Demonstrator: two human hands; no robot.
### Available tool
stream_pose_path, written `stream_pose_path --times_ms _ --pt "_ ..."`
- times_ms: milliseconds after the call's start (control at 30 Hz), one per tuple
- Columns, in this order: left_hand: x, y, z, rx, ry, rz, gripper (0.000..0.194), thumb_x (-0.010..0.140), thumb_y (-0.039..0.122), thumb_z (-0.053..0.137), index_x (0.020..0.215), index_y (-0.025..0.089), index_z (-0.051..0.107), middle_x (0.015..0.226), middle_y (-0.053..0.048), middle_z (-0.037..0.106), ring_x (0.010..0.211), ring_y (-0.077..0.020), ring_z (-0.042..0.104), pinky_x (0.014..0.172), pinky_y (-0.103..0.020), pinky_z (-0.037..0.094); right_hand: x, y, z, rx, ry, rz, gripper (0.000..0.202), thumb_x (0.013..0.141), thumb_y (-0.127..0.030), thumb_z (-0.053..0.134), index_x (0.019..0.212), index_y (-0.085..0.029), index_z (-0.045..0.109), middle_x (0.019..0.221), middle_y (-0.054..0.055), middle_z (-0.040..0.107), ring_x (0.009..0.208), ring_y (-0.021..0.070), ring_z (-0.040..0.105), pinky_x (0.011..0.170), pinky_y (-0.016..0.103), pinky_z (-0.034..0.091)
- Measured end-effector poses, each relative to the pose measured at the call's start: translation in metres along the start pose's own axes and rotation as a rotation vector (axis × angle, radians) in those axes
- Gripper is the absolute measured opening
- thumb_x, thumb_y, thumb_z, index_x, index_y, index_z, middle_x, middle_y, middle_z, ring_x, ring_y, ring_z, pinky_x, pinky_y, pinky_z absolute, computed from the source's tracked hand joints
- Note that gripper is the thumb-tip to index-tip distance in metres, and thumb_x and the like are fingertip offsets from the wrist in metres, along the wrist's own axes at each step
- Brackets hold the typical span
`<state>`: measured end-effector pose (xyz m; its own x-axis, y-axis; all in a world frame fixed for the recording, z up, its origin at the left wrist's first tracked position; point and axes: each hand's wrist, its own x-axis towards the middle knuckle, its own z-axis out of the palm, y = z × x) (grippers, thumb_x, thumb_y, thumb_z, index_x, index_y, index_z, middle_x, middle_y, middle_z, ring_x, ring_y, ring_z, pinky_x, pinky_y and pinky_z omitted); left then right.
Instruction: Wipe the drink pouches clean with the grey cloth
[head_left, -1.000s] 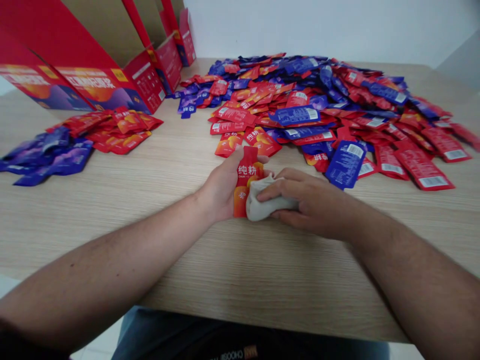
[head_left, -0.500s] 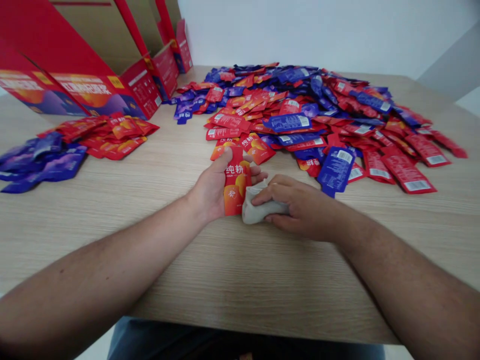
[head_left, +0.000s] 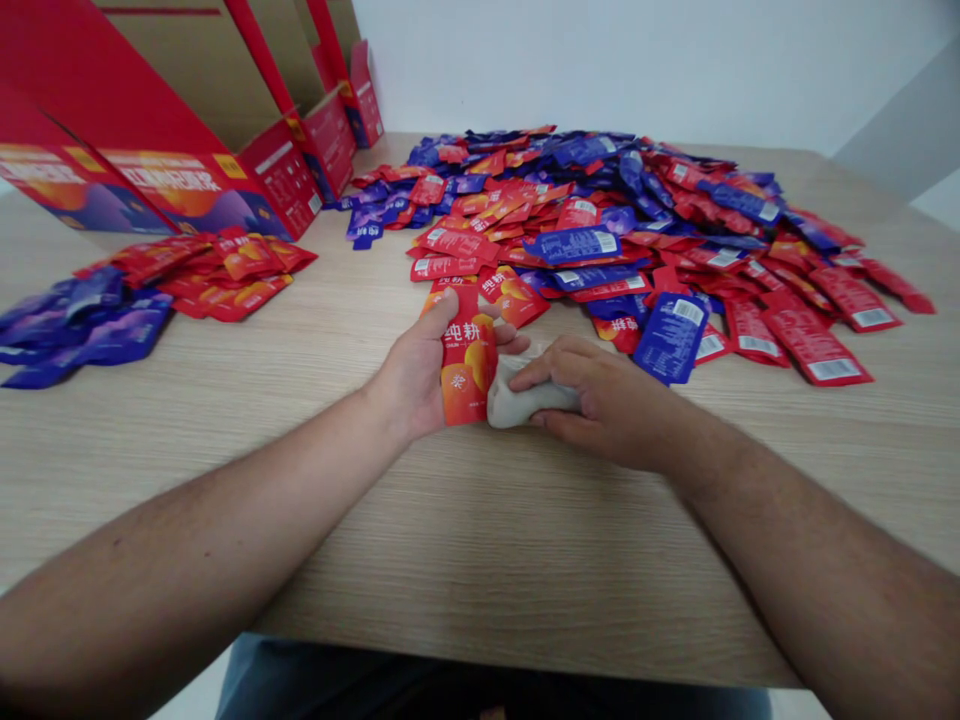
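A red and orange packet [head_left: 465,365] lies upright in the palm of my left hand [head_left: 420,370], its printed front facing up and my thumb on its left edge. My right hand [head_left: 592,400] grips a crumpled whitish cloth [head_left: 517,398], which is at the packet's right edge. Whether the cloth touches the packet is hard to tell. Just beyond both hands spreads a large pile of red and blue packets [head_left: 577,245], with one blue packet [head_left: 673,337] at its near edge.
Red open cartons [head_left: 187,190] with brown insides stand at the back left. In front of them are red packets [head_left: 240,270] and blue packets [head_left: 90,325] in a smaller heap. The wooden table [head_left: 465,560] ends close to my lap.
The packet in my left hand has shifted slightly left. My right hand and the cloth have moved slightly up, away from me.
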<state>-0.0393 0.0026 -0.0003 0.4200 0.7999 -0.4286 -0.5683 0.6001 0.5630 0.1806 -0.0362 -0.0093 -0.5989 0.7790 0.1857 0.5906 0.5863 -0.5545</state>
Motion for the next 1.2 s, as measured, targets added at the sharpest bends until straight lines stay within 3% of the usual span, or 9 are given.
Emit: stream_pose_path --times_ms 100,267,433,600,700,767,933,1067,1200 --pt "-0.001 -0.002 0.002 -0.001 0.011 -0.014 0.047 0.112 0.048 0.039 0.113 0.016 0.073 0.084 -0.01 0.08 0.085 -0.0256 0.08 0.08 -0.038 0.064 0.001 -0.001 0.001 -0.002 -0.017 -0.035 0.037 0.088 -0.019 0.071 0.123 -0.029 0.077 0.125 0.008 0.072 0.107 0.026 0.07 0.096 0.044 0.057" --pt "-0.004 -0.011 0.006 0.029 -0.042 -0.078 0.049 0.113 0.048 0.037 0.107 0.017 0.073 0.081 -0.009 0.08 0.07 -0.0219 0.076 0.068 -0.032 0.063 0.001 -0.005 0.004 -0.111 0.22 0.067 0.04 0.091 -0.025 0.071 0.13 -0.026 0.075 0.124 0.013 0.072 0.111 0.0325 0.069 0.094 0.051 0.057" --pt "-0.004 -0.019 0.001 0.057 -0.075 -0.139 0.054 0.111 0.056 0.037 0.104 0.017 0.074 0.078 -0.008 0.077 0.069 -0.024 0.076 0.065 -0.035 0.063 0.0 -0.017 0.01 -0.029 0.154 -0.062 0.037 0.093 -0.022 0.071 0.129 -0.026 0.073 0.125 0.01 0.072 0.109 0.0268 0.07 0.095 0.043 0.058" --pt "-0.008 -0.023 0.011 0.041 -0.097 -0.069 0.068 0.112 0.062 0.027 0.122 0.016 0.076 0.089 -0.012 0.081 0.082 -0.0266 0.08 0.072 -0.035 0.064 0.0 -0.021 0.011 -0.096 0.295 0.034 0.036 0.095 -0.028 0.072 0.131 -0.025 0.071 0.12 0.012 0.073 0.112 0.032 0.068 0.094 0.047 0.057" --pt "-0.012 -0.024 0.016 0.056 -0.084 -0.025 0.07 0.113 0.061 0.024 0.128 0.015 0.075 0.093 -0.013 0.082 0.086 -0.0267 0.081 0.075 -0.035 0.064 0.0 -0.021 0.011 -0.097 0.268 -0.023 0.035 0.096 -0.027 0.069 0.131 -0.026 0.071 0.124 0.011 0.072 0.113 0.0311 0.068 0.095 0.047 0.057" --pt "-0.013 -0.026 0.016 0.064 -0.094 -0.018 0.071 0.112 0.063 0.025 0.131 0.015 0.074 0.095 -0.014 0.082 0.088 -0.027 0.081 0.077 -0.035 0.065 0.0 -0.022 0.01 -0.1 0.253 -0.042 0.035 0.096 -0.027 0.068 0.131 -0.026 0.071 0.127 0.011 0.071 0.112 0.0307 0.068 0.096 0.047 0.057" --pt "-0.014 -0.031 0.014 0.111 -0.125 -0.027 0.07 0.112 0.065 0.024 0.137 0.02 0.071 0.102 -0.014 0.082 0.088 -0.0266 0.081 0.077 -0.037 0.065 0.001 -0.019 0.008 -0.158 0.405 0.071 0.038 0.095 -0.03 0.069 0.133 -0.026 0.071 0.123 0.012 0.072 0.115 0.0347 0.067 0.1 0.054 0.055" --pt "-0.014 -0.033 0.015 0.115 -0.11 -0.015 0.072 0.113 0.061 0.021 0.137 0.016 0.071 0.1 -0.015 0.082 0.095 -0.027 0.081 0.08 -0.035 0.064 0.001 -0.02 0.009 -0.137 0.354 0.016 0.038 0.097 -0.031 0.068 0.134 -0.026 0.071 0.121 0.012 0.073 0.115 0.0341 0.067 0.099 0.053 0.056" --pt "-0.013 -0.033 0.013 0.16 -0.117 -0.047 0.073 0.111 0.066 0.024 0.138 0.017 0.071 0.101 -0.015 0.082 0.093 -0.0278 0.081 0.08 -0.037 0.064 0.002 -0.02 0.009 -0.168 0.428 0.076 0.038 0.096 -0.03 0.068 0.133 -0.023 0.07 0.123 0.013 0.074 0.117 0.0349 0.067 0.102 0.055 0.054"
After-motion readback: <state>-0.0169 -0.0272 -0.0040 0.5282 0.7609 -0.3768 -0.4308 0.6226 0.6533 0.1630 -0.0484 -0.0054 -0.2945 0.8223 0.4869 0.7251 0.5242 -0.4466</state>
